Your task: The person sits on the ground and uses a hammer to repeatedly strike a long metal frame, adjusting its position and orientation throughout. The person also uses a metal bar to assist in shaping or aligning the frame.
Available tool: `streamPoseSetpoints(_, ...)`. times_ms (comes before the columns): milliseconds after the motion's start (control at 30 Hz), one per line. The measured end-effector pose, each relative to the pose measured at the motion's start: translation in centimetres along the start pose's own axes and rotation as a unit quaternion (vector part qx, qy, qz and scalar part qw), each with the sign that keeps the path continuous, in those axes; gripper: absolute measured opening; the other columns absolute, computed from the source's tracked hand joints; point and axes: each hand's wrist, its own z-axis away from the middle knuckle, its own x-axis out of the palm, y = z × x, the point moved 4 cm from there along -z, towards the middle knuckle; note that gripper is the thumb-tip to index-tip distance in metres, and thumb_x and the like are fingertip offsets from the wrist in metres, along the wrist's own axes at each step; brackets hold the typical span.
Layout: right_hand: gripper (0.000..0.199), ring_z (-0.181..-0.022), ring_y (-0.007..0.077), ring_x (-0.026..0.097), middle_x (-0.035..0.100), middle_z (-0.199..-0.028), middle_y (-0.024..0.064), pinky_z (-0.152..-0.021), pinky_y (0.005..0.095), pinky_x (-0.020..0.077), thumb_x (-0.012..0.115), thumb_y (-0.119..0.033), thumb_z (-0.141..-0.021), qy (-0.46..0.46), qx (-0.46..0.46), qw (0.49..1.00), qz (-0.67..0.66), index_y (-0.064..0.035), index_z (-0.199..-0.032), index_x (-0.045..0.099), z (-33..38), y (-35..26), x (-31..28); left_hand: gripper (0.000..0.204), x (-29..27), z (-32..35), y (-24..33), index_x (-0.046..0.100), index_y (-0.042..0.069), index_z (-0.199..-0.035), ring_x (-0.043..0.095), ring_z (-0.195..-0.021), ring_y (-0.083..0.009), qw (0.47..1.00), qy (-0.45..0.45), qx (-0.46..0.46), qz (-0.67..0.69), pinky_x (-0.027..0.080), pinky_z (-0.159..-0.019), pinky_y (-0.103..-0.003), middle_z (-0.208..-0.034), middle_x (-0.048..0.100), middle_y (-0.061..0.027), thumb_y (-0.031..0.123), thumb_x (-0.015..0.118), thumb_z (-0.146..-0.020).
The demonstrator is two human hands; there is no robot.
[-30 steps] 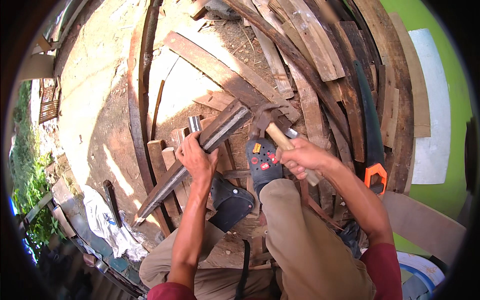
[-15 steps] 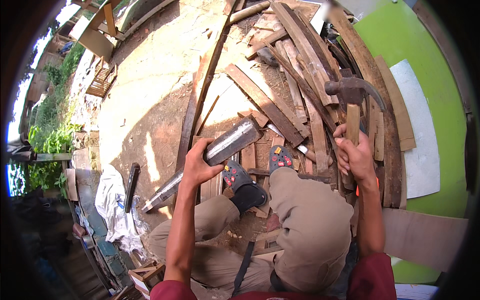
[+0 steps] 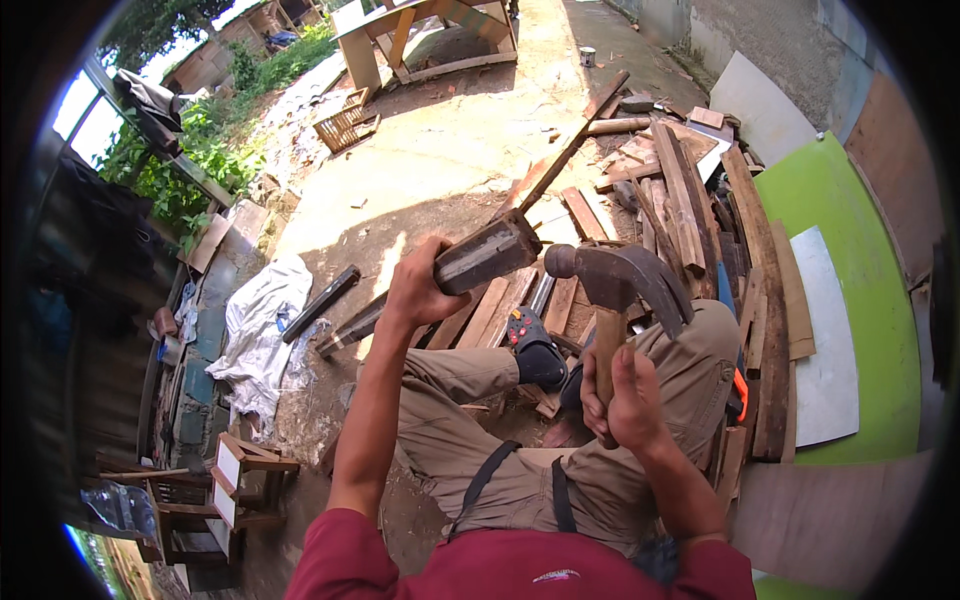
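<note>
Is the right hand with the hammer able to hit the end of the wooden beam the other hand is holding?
Probably yes: the right hand holds the claw hammer raised beside the dark wooden beam, with nothing between them.

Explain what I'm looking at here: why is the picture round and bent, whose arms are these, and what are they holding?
There is no machine here. A person wears a wide fisheye camera on the head, looking down, so the picture is round and straight edges bend near the rim. The two arms rising from the bottom are that person's own. The left hand grips a long dark piece of timber near its end. The right hand holds a claw hammer by its wooden handle, head raised in front of the camera. Below are the person's khaki trousers and a dark shoe. On the dirt ground lies a pile of scrap boards, with a green panel to the right and a crumpled white sheet to the left.
</note>
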Motion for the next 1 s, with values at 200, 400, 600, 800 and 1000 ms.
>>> streamPoseSetpoints(200, 0.074, -0.043, 0.0089, 0.041, 0.046, -0.061, 0.0041, -0.037, 0.0243, 0.0334, 0.043, -0.075, -0.095, -0.016, -0.227, 0.969, -0.092, -0.0015, -0.098, 0.045, 2.0, -1.8, 3.5, 0.056, -4.2, 2.4, 1.4, 0.062, 0.005, -0.105, 0.07, -0.082, -0.0348, 1.0, 0.022, 0.015, 0.008, 0.055, -0.073, -0.04, -0.089, 0.069, -0.0158, 0.02, 0.083, -0.055)
streamPoseSetpoints(400, 0.07, -0.039, 0.009, 0.039, 0.044, -0.056, 0.0032, -0.035, 0.0255, 0.0343, 0.036, -0.071, -0.1, -0.009, -0.052, 0.995, -0.084, -0.0022, -0.093, 0.045, 1.1, -0.7, 3.0, 0.057, -6.1, 2.9, 0.4, 0.061, 0.004, -0.108, 0.073, -0.082, -0.0297, 0.999, 0.035, 0.013, 0.013, 0.056, -0.075, -0.037, -0.089, 0.071, -0.0155, 0.017, 0.083, -0.058)
streamPoseSetpoints(600, 0.072, -0.035, 0.0129, 0.033, 0.035, -0.053, 0.0029, -0.032, 0.0291, 0.0317, 0.028, -0.08, -0.096, 0.025, -0.285, 0.949, -0.13, -0.0089, -0.09, 0.035, 1.0, -3.4, 4.4, 0.055, -6.1, 2.5, 0.4, 0.063, 0.005, -0.102, 0.07, -0.075, -0.0301, 0.999, 0.043, 0.024, 0.013, 0.055, -0.07, -0.038, -0.086, 0.07, -0.0143, 0.023, 0.084, -0.055)
streamPoseSetpoints(800, 0.069, -0.04, 0.0098, 0.039, 0.045, -0.059, 0.0043, -0.036, 0.0263, 0.033, 0.039, -0.073, -0.098, -0.062, -0.067, 0.991, -0.098, -0.0037, -0.096, 0.044, 0.6, 1.2, 4.9, 0.054, -7.1, 2.0, -0.3, 0.062, 0.005, -0.103, 0.069, -0.075, -0.0298, 0.999, 0.05, 0.019, -0.006, 0.055, -0.071, -0.038, -0.087, 0.07, -0.014, 0.023, 0.084, -0.057)
streamPoseSetpoints(1000, 0.074, -0.043, 0.009, 0.042, 0.045, -0.057, 0.0036, -0.038, 0.0246, 0.0336, 0.043, -0.078, -0.093, -0.022, -0.242, 0.955, -0.171, -0.0041, -0.09, 0.046, 0.1, -0.1, 4.8, 0.055, -6.3, 1.8, 0.4, 0.062, 0.005, -0.104, 0.07, -0.075, -0.0294, 0.998, 0.054, 0.037, -0.012, 0.055, -0.07, -0.038, -0.085, 0.07, -0.0147, 0.022, 0.084, -0.057)
